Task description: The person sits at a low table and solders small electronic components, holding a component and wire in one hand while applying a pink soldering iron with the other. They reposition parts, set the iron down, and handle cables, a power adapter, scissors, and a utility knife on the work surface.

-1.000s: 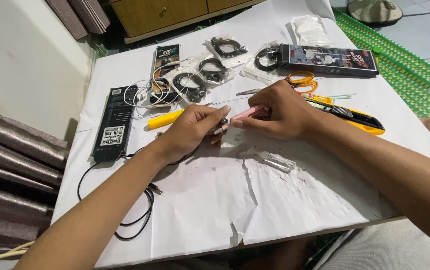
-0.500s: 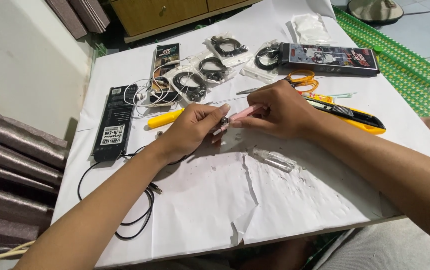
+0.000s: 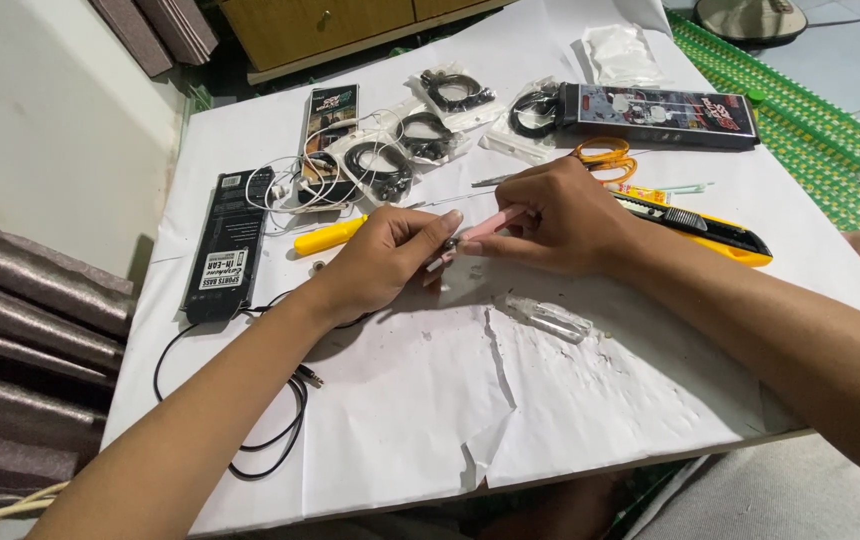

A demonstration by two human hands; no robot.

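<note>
My right hand grips a slim pink tool that points left. Its tip meets a small dark part pinched between the fingertips of my left hand. Both hands hover just above the white paper-covered table, near its middle. Under my left wrist a black cable trails toward the table's front-left edge. What exactly the left fingers pinch is too small to tell.
A yellow-handled screwdriver lies left of the hands, a yellow utility knife and orange scissors to the right. Bagged black cable coils, black boxes and a long dark package lie behind. A clear plastic piece rests in front.
Both hands stay at the same spot; the fingers have shifted slightly around the pink tool and the small part.
</note>
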